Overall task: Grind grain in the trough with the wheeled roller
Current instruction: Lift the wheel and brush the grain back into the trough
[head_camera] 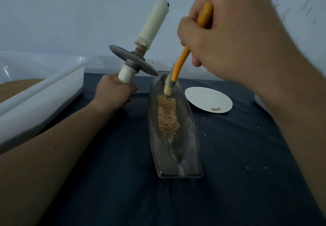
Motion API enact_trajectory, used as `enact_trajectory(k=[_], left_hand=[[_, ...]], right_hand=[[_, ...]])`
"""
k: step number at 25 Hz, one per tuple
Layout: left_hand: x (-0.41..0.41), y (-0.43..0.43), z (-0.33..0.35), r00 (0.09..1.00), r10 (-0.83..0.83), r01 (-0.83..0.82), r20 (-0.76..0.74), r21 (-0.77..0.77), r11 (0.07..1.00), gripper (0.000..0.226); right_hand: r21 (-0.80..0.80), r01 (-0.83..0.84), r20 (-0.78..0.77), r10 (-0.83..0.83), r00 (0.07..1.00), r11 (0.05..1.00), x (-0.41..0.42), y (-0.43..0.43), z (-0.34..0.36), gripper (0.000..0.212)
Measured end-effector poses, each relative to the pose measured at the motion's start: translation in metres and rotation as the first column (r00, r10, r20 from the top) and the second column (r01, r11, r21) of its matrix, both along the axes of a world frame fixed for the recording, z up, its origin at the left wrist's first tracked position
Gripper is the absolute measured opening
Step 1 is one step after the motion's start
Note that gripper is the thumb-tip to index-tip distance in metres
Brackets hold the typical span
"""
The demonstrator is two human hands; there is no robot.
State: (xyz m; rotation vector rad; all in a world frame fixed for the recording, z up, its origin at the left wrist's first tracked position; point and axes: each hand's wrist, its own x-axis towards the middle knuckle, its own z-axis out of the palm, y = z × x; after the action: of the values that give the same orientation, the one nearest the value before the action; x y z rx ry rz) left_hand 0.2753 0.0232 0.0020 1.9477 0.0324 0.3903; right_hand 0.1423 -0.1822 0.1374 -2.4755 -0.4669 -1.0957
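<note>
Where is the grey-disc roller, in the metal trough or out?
Out. The left hand holds the white-handled grey-disc roller tilted in the air, left of the boat-shaped metal trough, clear of the tan grain.

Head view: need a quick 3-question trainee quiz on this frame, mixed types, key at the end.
1. True or false: the wheeled roller sits in the trough.
2. The right hand grips: A) a spoon B) a brush C) a knife.
3. Fill in: the brush bristles touch the ____ lying in the trough.
Key: 1 false, the left hand holds it raised; 2 B; 3 grain.
</note>
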Motion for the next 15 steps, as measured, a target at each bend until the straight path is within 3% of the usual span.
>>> enact_trajectory(k=[10,15], left_hand=[[0.001,-0.001,0.000,1.000,0.013,-0.013,0.001,0.039,0.999,0.021],[0.001,0.000,-0.001,1.000,-0.002,0.002,-0.001,-0.011,1.000,0.024]], right_hand=[[-0.119,0.015,-0.166,-0.035,0.985,0.993,0.041,-0.002,-0.050,0.033],[-0.081,0.002,-0.129,-0.013,0.992,0.997,0.040,-0.006,-0.043,0.032]])
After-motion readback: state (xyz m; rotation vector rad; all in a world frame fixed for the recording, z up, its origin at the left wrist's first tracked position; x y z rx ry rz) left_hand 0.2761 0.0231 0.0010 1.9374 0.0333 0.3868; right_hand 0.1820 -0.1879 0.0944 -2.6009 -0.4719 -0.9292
